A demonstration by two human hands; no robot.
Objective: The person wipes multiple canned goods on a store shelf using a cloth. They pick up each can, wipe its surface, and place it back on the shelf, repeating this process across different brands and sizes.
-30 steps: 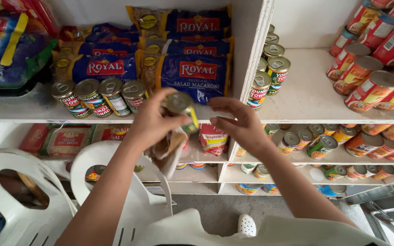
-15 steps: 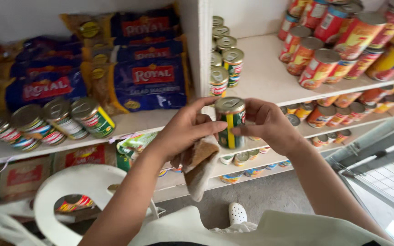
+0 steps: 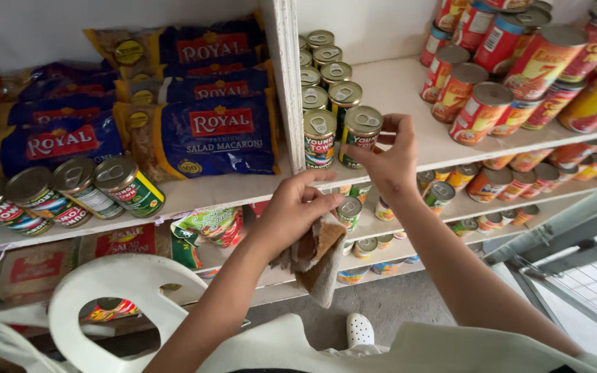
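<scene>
Your right hand (image 3: 388, 155) pinches a green-labelled can (image 3: 361, 135) by its sides — fingers curled round it, the can upright at the front edge of the white shelf (image 3: 409, 103), just beside a row of like cans (image 3: 320, 90). Your left hand (image 3: 297, 211) hangs lower, fingers pressed on a brown cloth (image 3: 320, 259) that droops from it. Blue pasta bags (image 3: 205, 131) lie left of the divider — red cans (image 3: 506, 76) stand to the right.

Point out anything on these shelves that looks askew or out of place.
The three green cans on the left shelf lie tipped on their sides, while those on the right stand upright, including the can the right hand holds.
</scene>
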